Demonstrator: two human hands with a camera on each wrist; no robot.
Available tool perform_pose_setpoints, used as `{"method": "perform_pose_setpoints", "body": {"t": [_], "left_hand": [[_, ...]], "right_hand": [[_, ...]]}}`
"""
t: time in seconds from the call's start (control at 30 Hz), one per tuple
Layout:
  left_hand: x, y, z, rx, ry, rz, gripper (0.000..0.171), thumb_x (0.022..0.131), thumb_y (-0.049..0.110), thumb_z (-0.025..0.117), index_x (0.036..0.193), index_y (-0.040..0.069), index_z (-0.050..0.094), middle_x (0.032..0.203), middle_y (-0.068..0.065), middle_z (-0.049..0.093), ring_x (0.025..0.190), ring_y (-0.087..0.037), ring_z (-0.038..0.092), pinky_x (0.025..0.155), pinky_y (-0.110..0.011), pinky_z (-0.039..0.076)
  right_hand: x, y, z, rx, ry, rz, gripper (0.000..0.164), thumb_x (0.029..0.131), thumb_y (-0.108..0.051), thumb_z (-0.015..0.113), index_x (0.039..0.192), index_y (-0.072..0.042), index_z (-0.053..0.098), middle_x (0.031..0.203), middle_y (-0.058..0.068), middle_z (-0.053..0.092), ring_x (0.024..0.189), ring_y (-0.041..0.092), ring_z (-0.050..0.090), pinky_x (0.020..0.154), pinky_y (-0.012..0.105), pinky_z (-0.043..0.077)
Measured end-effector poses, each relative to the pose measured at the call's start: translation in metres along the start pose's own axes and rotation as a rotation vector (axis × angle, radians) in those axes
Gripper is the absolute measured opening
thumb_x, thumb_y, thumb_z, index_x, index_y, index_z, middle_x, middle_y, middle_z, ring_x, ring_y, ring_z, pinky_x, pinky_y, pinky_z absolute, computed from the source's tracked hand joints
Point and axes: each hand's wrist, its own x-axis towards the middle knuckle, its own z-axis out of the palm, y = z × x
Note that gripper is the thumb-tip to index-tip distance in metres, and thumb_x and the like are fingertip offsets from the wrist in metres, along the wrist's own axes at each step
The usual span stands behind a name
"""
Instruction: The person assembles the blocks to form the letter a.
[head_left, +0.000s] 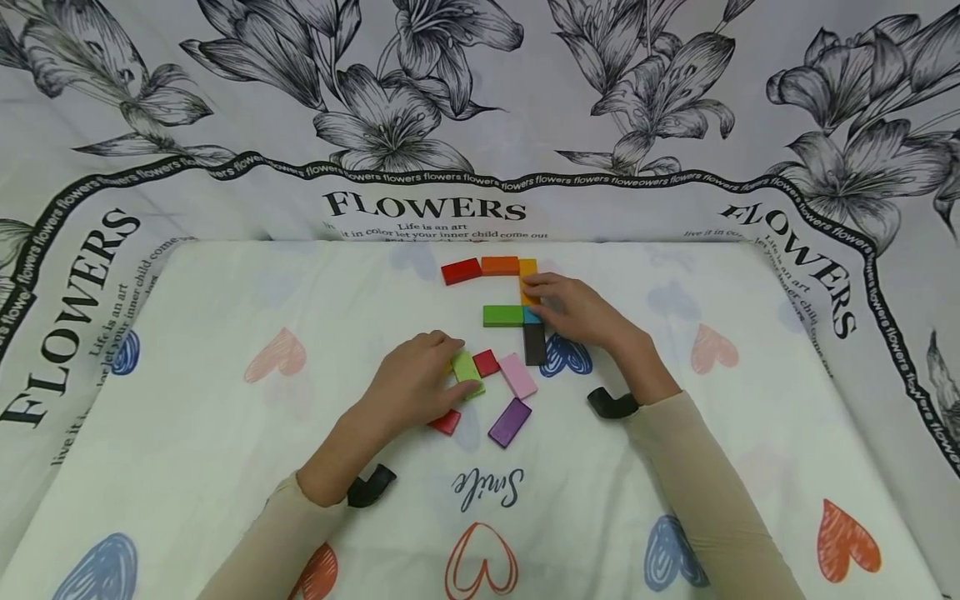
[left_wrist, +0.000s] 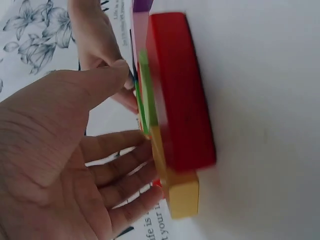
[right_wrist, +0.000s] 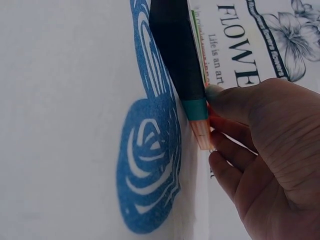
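My left hand (head_left: 416, 379) reaches over the light green block (head_left: 468, 372), thumb at its near end and fingers at its far end. Beneath that hand, a red block (head_left: 446, 422) and a mostly hidden yellow block (left_wrist: 184, 200) lie close by. My right hand (head_left: 581, 310) rests its fingertips on the upright-running yellow-orange block (head_left: 528, 268), while its thumb touches the small blue block (head_left: 532, 315). Joined to this blue piece are a green block (head_left: 502, 316) on its left and a black block (head_left: 535, 344) below.
An orange block (head_left: 500, 266) and a red block (head_left: 461, 271) extend left from the yellow-orange one. Near the left hand lie a small red block (head_left: 486, 362), a pink block (head_left: 518, 376) and a purple block (head_left: 510, 422). A white printed cloth (head_left: 187, 467) covers the table.
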Motion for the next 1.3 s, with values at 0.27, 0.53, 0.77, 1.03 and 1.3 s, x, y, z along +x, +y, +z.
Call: {"method": "perform_pose_setpoints", "body": {"t": [0.27, 0.53, 0.77, 1.03, 1.3], "left_hand": [[-0.003, 0.006, 0.010, 0.056, 0.011, -0.011, 0.069, 0.085, 0.055, 0.084, 0.135, 0.009, 0.069, 0.126, -0.009, 0.067, 0.113, -0.024, 0.063, 0.099, -0.040, 0.059], [0.000, 0.003, 0.005, 0.062, 0.021, -0.011, 0.070, 0.087, 0.050, 0.084, 0.141, 0.010, 0.066, 0.130, -0.010, 0.068, 0.117, -0.026, 0.065, 0.102, -0.042, 0.059], [0.003, -0.005, -0.011, -0.012, 0.057, -0.053, 0.072, 0.089, 0.043, 0.083, 0.148, 0.007, 0.060, 0.137, -0.013, 0.067, 0.121, -0.029, 0.066, 0.102, -0.045, 0.061], [0.007, -0.016, -0.016, -0.037, 0.077, -0.090, 0.074, 0.091, 0.044, 0.082, 0.148, 0.003, 0.058, 0.142, -0.016, 0.065, 0.131, -0.032, 0.063, 0.107, -0.049, 0.059], [0.013, -0.020, -0.017, -0.052, 0.108, -0.061, 0.070, 0.089, 0.044, 0.083, 0.143, 0.005, 0.062, 0.139, -0.014, 0.066, 0.127, -0.031, 0.063, 0.105, -0.048, 0.059]], "right_hand": [[0.001, -0.001, 0.001, -0.028, -0.003, -0.004, 0.047, 0.107, -0.021, 0.064, 0.150, -0.004, 0.058, 0.162, 0.011, 0.053, 0.157, 0.033, 0.042, 0.130, 0.052, 0.035], [0.001, -0.001, 0.001, -0.019, 0.003, 0.008, 0.047, 0.107, -0.022, 0.063, 0.150, -0.004, 0.058, 0.162, 0.010, 0.053, 0.157, 0.033, 0.041, 0.130, 0.051, 0.036], [0.000, -0.001, 0.001, -0.005, 0.000, 0.005, 0.047, 0.107, -0.022, 0.063, 0.151, -0.004, 0.057, 0.163, 0.011, 0.052, 0.157, 0.033, 0.041, 0.130, 0.051, 0.035], [0.000, -0.001, 0.000, -0.006, 0.000, -0.002, 0.047, 0.107, -0.021, 0.063, 0.151, -0.004, 0.057, 0.163, 0.011, 0.051, 0.158, 0.033, 0.040, 0.130, 0.052, 0.034], [0.000, -0.001, 0.001, 0.002, 0.000, -0.001, 0.046, 0.107, -0.021, 0.063, 0.150, -0.004, 0.058, 0.163, 0.011, 0.052, 0.158, 0.034, 0.040, 0.130, 0.053, 0.034]]}}
